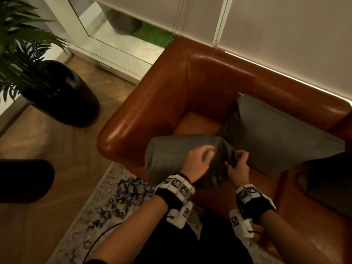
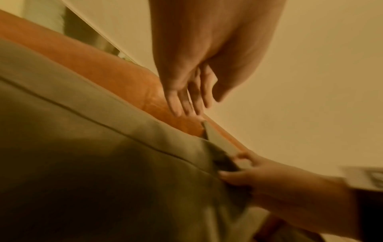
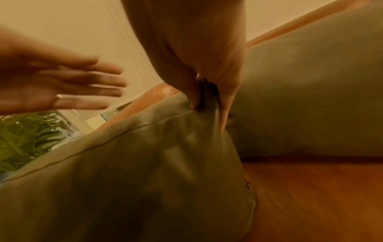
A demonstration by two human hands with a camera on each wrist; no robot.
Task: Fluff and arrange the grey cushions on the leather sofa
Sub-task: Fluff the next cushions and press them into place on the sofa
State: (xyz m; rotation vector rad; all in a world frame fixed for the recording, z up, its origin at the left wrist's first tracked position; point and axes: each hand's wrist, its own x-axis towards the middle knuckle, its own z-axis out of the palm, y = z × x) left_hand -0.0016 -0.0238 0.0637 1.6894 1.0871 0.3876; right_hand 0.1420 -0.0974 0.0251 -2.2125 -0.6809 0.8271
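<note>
A grey cushion [image 1: 171, 155] stands on the seat of the brown leather sofa [image 1: 171, 88], near its left arm. My right hand [image 1: 237, 164] pinches the cushion's right corner, the cloth bunched between thumb and fingers [image 3: 207, 91]. My left hand [image 1: 200, 159] hovers flat over the cushion's top, fingers straight [image 2: 186, 101] and blurred by motion, holding nothing. A second grey cushion [image 1: 282, 134] leans against the sofa back to the right. A third grey cushion [image 1: 327, 180] lies at the right edge, partly out of view.
A dark pot [image 1: 64, 96] with a green plant stands on the wooden floor left of the sofa. A patterned rug [image 1: 106, 202] lies before the sofa. Blinds [image 1: 285, 35] hang behind the sofa back. A dark object [image 1: 24, 180] sits at the left edge.
</note>
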